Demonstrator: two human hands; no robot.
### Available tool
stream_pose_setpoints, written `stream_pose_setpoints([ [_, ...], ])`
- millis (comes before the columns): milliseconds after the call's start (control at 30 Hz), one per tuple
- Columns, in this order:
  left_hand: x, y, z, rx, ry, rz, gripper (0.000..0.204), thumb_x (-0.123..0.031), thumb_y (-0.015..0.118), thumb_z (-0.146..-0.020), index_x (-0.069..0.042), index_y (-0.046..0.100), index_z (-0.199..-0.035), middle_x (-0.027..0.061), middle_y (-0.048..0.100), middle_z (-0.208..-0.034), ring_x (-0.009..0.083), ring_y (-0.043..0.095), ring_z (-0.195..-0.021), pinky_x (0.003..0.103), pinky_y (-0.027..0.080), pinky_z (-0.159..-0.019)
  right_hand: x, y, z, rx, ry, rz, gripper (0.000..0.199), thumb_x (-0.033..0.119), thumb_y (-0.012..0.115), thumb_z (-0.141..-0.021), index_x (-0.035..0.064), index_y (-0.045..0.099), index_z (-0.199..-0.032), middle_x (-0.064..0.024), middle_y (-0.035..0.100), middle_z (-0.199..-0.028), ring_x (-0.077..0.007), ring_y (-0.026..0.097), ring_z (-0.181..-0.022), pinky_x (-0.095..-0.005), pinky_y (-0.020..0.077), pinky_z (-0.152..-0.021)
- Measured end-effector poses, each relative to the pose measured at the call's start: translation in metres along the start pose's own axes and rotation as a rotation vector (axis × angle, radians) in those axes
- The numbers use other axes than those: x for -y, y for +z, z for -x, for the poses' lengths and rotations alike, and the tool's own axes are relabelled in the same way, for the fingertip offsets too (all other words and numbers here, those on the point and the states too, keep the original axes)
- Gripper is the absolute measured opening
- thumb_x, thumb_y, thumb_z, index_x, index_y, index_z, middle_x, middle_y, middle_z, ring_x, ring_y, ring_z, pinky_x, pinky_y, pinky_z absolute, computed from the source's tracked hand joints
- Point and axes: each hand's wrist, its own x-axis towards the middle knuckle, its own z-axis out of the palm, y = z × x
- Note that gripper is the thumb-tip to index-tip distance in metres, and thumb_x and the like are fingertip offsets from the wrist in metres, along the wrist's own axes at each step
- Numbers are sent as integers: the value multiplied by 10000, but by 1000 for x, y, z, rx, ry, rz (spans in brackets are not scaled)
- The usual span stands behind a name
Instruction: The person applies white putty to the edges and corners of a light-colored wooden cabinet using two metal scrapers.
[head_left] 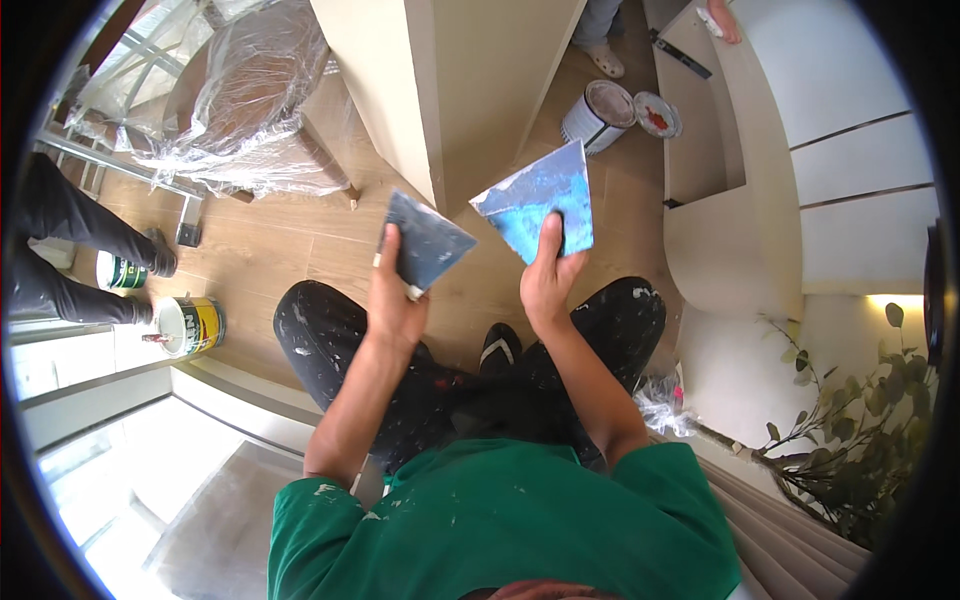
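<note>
The left hand [397,305] was curled round a dark flat scraper [425,248], and the right hand [548,290] pinched a blue, smudgy scraper [545,195]. They were side by side, apart, above the floor [285,245]. Work seemed partway: the far-right tin [583,128] was open, but both scrapers had smudges left.

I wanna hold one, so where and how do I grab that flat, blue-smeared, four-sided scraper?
Probably pinch the scraper near its narrower edge, coming from the person's side: it is flat, that edge faces the body, and the wider one points away. The bare right hand holds it there.
</note>
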Motion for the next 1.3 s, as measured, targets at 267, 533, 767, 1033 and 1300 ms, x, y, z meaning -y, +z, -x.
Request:
stream_pose_setpoints([
  [267,19,29,16,94,84,-71,413,-387,666,-963,-116,609,-1269,-9,637,-1215,109,564,-1134,321,390,-1040,38,-4,13,260,-143,145,179,107,532,-992,-44,627,-1001,-158,634,-793,-276,622,-669,-365,481,-630],
  [533,-90,6,-49,-98,520,-54,444,-381,656,-969,-48,604,-1259,28,628,-1236,152,562,-1132,337,420,-1015,-108,6,62,180,623,198,250,154,610,-932,-76,611,-835,-212,603,-680,-270,615,-615,-399,464,-605],
  [767,-138,-92,-122,69,407,332,185,-172,665,-965,-2,631,-1031,71,700,-976,151,683,-828,249,598,-772,-183,65,87,93,735,204,313,142,624,-806,-46,660,-1053,-267,668,-825,-403,664,-794,-437,506,-747],
  [1033,-144,-88,-123,121,370,371,164,-128,637,-976,33,617,-1001,102,700,-934,166,694,-796,239,617,-732,-202,99,82,21,726,176,401,109,595,-846,-21,608,-1225,-220,657,-999,-333,621,-881,-401,496,-790],
  [1300,-145,-86,-115,61,399,383,160,-126,629,-980,32,617,-1001,98,697,-902,174,694,-775,239,622,-735,-150,112,62,10,547,69,413,6,553,-883,-18,586,-1294,-98,667,-975,-153,576,-827,-299,483,-786],
])
